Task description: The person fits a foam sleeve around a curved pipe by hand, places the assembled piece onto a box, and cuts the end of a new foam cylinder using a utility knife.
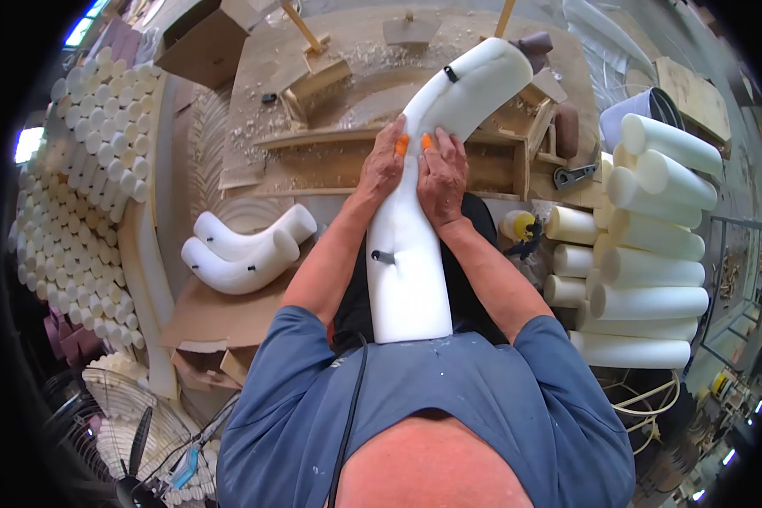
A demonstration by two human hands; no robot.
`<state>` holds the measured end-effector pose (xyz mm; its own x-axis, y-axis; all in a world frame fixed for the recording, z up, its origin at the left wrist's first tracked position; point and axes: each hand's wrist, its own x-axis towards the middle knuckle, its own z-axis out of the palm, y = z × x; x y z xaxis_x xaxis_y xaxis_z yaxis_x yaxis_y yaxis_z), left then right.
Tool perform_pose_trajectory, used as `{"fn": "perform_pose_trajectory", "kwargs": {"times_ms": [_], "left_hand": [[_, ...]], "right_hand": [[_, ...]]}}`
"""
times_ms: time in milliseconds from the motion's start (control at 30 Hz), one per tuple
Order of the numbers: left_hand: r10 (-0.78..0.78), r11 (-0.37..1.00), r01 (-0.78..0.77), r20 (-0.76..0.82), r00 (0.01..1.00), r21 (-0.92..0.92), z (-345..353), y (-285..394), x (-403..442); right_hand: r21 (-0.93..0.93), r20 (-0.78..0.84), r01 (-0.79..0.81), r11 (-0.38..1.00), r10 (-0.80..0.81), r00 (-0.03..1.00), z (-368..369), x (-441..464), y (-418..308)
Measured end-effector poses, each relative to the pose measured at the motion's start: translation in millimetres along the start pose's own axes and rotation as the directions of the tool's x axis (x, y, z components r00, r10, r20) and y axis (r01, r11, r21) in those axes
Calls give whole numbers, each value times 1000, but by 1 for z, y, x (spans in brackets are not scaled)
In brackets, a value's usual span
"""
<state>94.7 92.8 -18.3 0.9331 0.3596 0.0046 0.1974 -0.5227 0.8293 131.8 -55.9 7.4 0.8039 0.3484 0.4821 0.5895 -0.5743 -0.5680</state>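
Note:
A long white foam cylinder [411,296] reaches from my belly out over the workbench, bent and squeezed narrow in its middle. My left hand [385,161] is closed on the left side of that narrow part. From the right, my right hand [443,176] grips the same spot, its thumb close to the left one. Both thumbs wear orange covers. One black peg [383,256] sticks out of the near half, and another black peg [451,74] sits in the far half. The far end tilts up to the right, above a wooden frame on the bench.
Two curved white foam pieces [250,254] lie on a cardboard box [220,313] at left. Foam cylinders [652,267] are stacked at right, more [85,195] far left. A wooden trough [381,169] and scraps cover the workbench [372,38]. A fan [135,440] stands lower left.

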Motion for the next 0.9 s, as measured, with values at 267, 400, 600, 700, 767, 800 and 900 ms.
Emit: {"fn": "perform_pose_trajectory", "kwargs": {"times_ms": [267,400,600,700,767,800,900], "left_hand": [[-191,636,510,523,831,-578,-56,12,48],[-52,940,105,167,985,-326,-47,46,87],[85,979,-34,249,965,-202,-2,24,105],[134,978,-92,229,964,-186,3,15,101],[142,979,-101,236,961,-179,-2,17,103],[122,980,-78,247,961,-181,-3,18,102],[-46,867,198,322,946,-458,-10,30,101]], "right_hand": [[85,-73,-56,995,62,995,-13,31,19],[-8,-241,-56,998,53,969,11,49,35],[-53,-190,-29,998,18,982,18,51,35],[-59,-161,10,998,-20,987,27,56,40],[-47,-148,12,999,-19,989,30,51,39],[-50,-157,18,999,-26,987,30,54,42],[16,-141,-13,1000,15,990,19,59,47]]}}
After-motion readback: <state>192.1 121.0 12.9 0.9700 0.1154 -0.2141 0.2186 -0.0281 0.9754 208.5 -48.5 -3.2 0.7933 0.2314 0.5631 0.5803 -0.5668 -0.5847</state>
